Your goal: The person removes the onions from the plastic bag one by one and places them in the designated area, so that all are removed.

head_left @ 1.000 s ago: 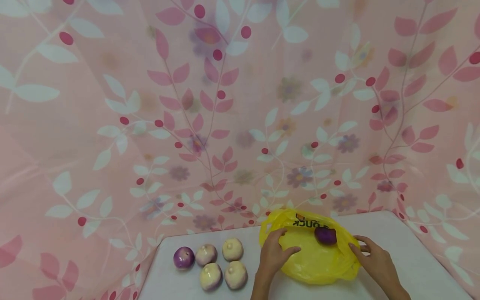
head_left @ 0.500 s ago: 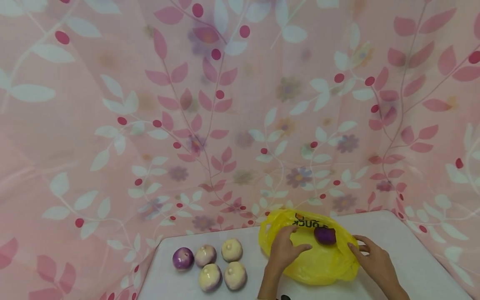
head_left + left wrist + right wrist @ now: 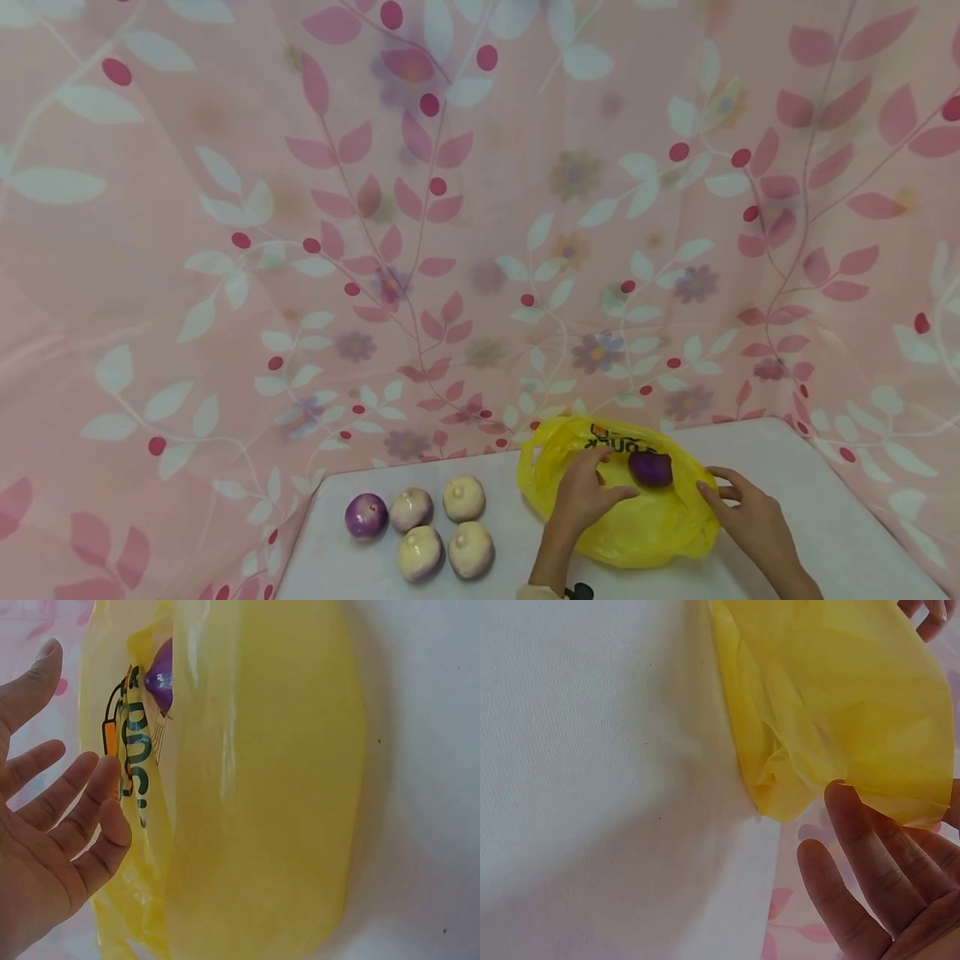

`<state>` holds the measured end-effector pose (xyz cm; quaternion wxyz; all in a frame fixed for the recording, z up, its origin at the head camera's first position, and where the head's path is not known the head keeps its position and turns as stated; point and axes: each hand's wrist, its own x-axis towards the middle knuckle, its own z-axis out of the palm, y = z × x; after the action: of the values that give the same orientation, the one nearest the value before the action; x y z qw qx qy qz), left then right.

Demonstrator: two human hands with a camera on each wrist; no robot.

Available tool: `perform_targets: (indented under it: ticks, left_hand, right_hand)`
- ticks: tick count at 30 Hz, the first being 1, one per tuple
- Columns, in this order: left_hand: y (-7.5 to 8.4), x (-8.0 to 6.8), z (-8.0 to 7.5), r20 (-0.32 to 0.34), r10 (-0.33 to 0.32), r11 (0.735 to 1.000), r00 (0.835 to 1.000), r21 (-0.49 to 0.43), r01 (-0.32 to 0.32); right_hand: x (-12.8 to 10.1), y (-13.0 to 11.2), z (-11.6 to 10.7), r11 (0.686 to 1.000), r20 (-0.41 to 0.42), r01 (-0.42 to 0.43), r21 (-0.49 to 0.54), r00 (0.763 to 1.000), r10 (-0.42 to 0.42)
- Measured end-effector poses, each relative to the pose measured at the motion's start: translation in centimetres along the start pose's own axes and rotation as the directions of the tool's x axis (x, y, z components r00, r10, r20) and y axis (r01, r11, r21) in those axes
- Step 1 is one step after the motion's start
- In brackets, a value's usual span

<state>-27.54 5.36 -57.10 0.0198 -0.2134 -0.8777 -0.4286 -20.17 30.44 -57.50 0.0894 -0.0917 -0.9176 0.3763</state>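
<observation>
A yellow plastic bag [image 3: 645, 533] with dark lettering lies on its side with its mouth spread. Inside rests a glossy purple round vegetable [image 3: 651, 469], partly visible in the left wrist view with a pointed tip. My left hand [image 3: 587, 492] is held over the bag's mouth, thumb and fingers apart, with nothing between them. The left wrist view shows its relaxed fingers beside the printed side. My right hand [image 3: 750, 512] pinches the bag's right rim, thumb inside and fingers outside. In the right wrist view the fingers [image 3: 870, 862] lie along the yellow film.
Left of the bag on the white table [image 3: 517, 575] sit several turnip-like vegetables: cream ones with purple edges, such as this front one [image 3: 471, 550], and a purple one [image 3: 367, 517] at the far left. A pink floral curtain [image 3: 480, 250] hangs behind the table.
My left hand has moved right, from the bag's left rim to over its mouth. My right hand stays at the right rim. The vegetables have not moved.
</observation>
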Motion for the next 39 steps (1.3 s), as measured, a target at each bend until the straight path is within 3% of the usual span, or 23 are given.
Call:
perform_targets:
  ticks: [8,19,29,35,39]
  left_hand:
    - [0.2,1.4,1.2,0.085,0.006,1.0,0.996,-0.013,-0.005]
    - [0.4,3.0,2.2,0.188,0.105,0.991,0.976,0.065,-0.119]
    - [0.5,4.1,2.5,0.301,0.061,0.998,0.952,-0.012,-0.06]
    - [0.9,4.4,2.8,0.323,0.097,0.995,0.941,-0.022,-0.095]
    - [1.2,4.5,3.0,0.307,0.094,0.996,0.947,-0.029,-0.09]
  right_hand:
    - [0.0,-0.2,-0.1,1.0,0.008,-0.021,-0.001,1.0,0.021]
    - [0.0,-0.1,-0.2,1.0,-0.001,-0.012,0.008,1.0,0.012]
    - [0.0,-0.1,-0.1,1.0,0.0,-0.02,0.016,1.0,0.02]
    - [0.1,-0.1,-0.2,1.0,0.001,-0.02,0.019,1.0,0.02]
    - [0.3,0.0,-0.1,1.0,-0.002,-0.018,0.017,1.0,0.018]
